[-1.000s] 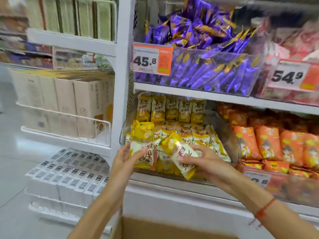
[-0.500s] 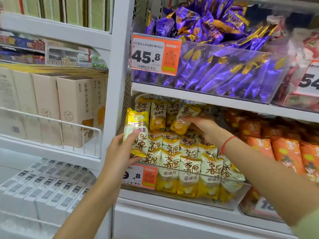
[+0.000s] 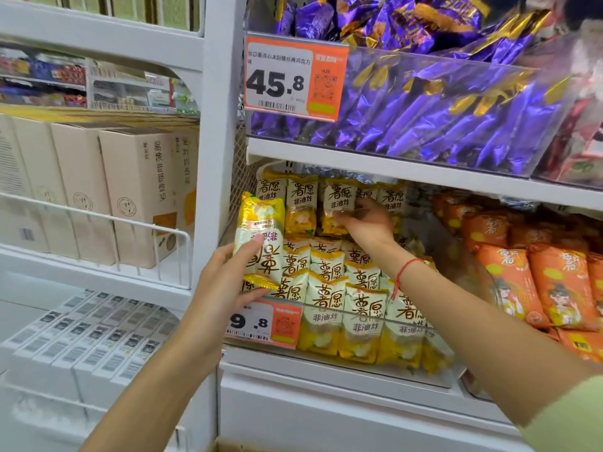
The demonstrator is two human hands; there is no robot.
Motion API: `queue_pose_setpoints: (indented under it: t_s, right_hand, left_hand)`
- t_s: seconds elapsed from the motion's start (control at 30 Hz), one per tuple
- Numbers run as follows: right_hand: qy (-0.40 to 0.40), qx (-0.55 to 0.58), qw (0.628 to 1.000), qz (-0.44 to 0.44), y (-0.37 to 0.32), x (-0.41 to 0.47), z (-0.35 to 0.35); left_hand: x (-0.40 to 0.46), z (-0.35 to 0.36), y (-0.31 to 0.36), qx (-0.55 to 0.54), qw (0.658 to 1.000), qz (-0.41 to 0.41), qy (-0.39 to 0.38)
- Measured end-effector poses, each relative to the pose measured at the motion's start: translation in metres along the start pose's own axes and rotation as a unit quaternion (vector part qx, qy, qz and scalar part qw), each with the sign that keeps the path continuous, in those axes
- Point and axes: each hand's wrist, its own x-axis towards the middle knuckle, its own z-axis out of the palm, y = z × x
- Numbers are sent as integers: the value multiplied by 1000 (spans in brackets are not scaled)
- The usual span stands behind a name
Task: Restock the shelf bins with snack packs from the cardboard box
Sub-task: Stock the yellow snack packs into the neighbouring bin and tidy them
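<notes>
On bin front: price tag [image 3: 266,321] "9.8" (upper tag [image 3: 293,76] "45.8").

My one view comes from the camera on my head, facing forward and slightly down at the shelf unit [image 3: 225,132] from close range. The yellow snack bin [image 3: 375,324] sits mid-frame, the purple-pack bin [image 3: 424,102] above it near the top edge. My forearms enter from the bottom. Wide-angle bending curves the shelves at the left and right edges.
</notes>
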Motion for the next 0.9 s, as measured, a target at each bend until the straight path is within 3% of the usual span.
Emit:
queue_pose_setpoints:
  t_s: [0.13, 0.3, 0.5, 0.6, 0.67, 0.77, 0.83, 0.9]
  right_hand:
    - [-12, -62, 998, -13, 9, -1, 8]
    - [28, -114, 993, -35, 16, 1, 14]
    - [-29, -176, 984, -29, 3, -5, 6]
    - [43, -140, 979, -142, -14, -41, -9]
    - [-17, -117, 962, -247, -22, -82, -26]
    - [-182, -205, 897, -347, -22, -129, -51]
    - [-233, -250, 878, -335, -17, -140, -62]
    - [-211, -226, 898, -314, -13, -143, -68]
  left_hand:
    - [-1, 0, 0, -2, 1000, 4, -5]
    - [-1, 3, 2, -2, 1000, 2, 9]
    - [-5, 5, 8, 18, 1000, -8, 3]
    - [-12, 2, 16, 82, 996, -7, -22]
    - [-19, 1, 24, 146, 988, 14, -53]
    - [-30, 6, 36, 244, 961, 55, -118]
    - [-35, 14, 38, 278, 950, 76, -123]
    - [-39, 22, 36, 279, 948, 106, -111]
